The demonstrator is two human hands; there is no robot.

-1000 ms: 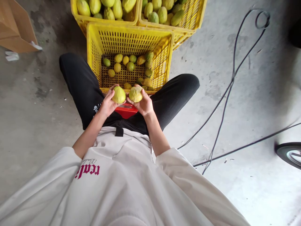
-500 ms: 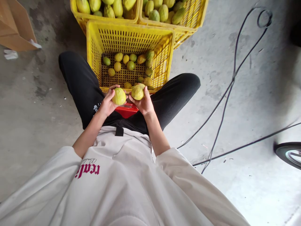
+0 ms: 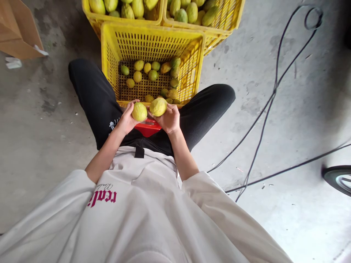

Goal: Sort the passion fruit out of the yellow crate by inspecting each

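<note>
My left hand (image 3: 127,118) is closed around a smooth, round yellow-green fruit (image 3: 139,111). My right hand (image 3: 170,118) holds a second yellow fruit (image 3: 158,106), ribbed and slightly oval, on its palm and fingers. The two fruits are side by side, a small gap between them, above the near rim of a yellow plastic crate (image 3: 153,31). Inside that crate several smaller green and yellow fruits (image 3: 153,75) lie scattered on the dark slotted bottom. Part of each hand's fingers is hidden behind its fruit.
Two more yellow crates, a left one (image 3: 123,21) and a right one (image 3: 229,22), stand behind, holding larger yellow-green fruits. A red plastic piece (image 3: 148,128) sits between my knees. Black cable (image 3: 271,95) runs across the floor at right, near a wheel (image 3: 340,179). A cardboard box (image 3: 20,33) is at upper left.
The fruit in my right hand has turned and shifted slightly left, and the fingers under it have changed their grip. My left hand has barely moved.
</note>
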